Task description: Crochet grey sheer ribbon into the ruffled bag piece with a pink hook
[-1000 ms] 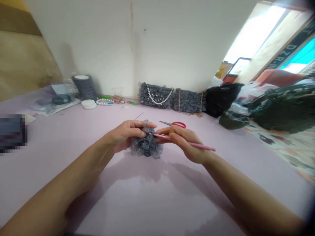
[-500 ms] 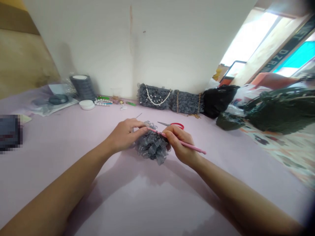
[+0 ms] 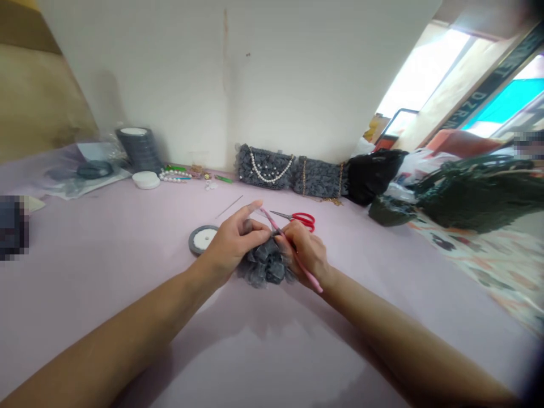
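Note:
Grey ruffled ribbon crochet work point(image 3: 267, 263) is held between both hands above the table. My left hand point(image 3: 238, 235) pinches its upper left edge with the thumb, its index finger stretched up beside the hook tip. In my right hand point(image 3: 306, 252) is a pink crochet hook point(image 3: 312, 279), slanting from upper left to lower right, and the fingers also touch the work's right edge. A spool of grey ribbon point(image 3: 198, 241) with a white centre lies left of my left hand, partly hidden by it. Red-handled scissors point(image 3: 302, 218) lie just beyond my right hand.
A thin needle-like rod point(image 3: 229, 206) lies beyond my left hand. Against the wall stand two grey ruffled bags point(image 3: 266, 167), a black plastic bag point(image 3: 374, 173) and a stack of ribbon spools point(image 3: 138, 150). A pearl strand point(image 3: 172, 175) and a white round disc point(image 3: 145, 180) lie nearby.
The pink hook has tilted more steeply, its tip now higher. My left index finger has lifted and stretched out. The ribbon spool and more of the thin rod have come into sight.

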A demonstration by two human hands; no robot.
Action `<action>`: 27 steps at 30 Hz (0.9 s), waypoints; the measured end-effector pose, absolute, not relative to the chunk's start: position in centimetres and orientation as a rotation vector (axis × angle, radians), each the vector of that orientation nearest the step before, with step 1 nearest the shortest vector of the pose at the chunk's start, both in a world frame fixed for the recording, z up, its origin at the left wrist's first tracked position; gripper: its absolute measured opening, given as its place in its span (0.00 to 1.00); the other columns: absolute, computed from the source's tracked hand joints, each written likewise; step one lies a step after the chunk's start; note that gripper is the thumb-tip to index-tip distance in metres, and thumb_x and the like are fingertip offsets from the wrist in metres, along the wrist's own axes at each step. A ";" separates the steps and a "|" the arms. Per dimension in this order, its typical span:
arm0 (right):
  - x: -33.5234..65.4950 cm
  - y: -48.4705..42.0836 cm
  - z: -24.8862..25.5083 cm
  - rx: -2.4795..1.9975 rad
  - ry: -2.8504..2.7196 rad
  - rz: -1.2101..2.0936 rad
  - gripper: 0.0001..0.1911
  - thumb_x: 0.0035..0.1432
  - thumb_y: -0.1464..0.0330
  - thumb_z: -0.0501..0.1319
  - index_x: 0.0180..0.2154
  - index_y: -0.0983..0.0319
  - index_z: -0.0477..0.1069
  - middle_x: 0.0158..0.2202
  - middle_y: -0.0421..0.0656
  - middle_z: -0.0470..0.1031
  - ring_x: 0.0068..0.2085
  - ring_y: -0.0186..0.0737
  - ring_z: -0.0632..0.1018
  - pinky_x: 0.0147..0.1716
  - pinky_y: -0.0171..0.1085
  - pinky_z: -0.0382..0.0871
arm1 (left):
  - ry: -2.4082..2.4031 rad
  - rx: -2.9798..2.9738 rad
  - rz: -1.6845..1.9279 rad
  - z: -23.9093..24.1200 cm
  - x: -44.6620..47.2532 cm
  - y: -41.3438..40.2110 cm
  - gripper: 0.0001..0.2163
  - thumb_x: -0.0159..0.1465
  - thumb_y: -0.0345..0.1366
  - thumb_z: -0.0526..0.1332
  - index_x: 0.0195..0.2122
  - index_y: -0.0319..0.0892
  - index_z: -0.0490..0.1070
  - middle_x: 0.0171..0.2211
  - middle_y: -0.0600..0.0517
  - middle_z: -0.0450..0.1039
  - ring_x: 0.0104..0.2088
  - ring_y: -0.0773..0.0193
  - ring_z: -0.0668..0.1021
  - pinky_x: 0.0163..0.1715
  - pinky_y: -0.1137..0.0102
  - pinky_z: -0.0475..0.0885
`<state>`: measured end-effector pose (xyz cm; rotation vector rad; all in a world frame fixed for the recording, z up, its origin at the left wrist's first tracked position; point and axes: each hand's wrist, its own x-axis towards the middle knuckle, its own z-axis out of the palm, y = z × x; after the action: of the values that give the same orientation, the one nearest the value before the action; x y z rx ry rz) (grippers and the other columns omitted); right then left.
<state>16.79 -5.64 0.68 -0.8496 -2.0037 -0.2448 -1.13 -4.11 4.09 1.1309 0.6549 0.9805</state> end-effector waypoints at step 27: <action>18.0 -6.4 4.2 -0.589 -2.230 -0.224 0.05 0.64 0.73 0.57 0.34 0.59 0.64 0.34 0.45 0.76 0.29 0.35 0.75 0.25 0.33 0.68 | 0.622 1.160 0.694 5.4 -4.2 -2.0 0.35 0.53 0.29 0.70 0.63 0.41 0.64 0.30 0.55 0.74 0.30 0.68 0.75 0.32 0.73 0.67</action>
<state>17.96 -6.37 4.19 -0.5890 -2.2302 -0.2236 -4.16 -2.04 5.40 1.1598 0.6222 0.6937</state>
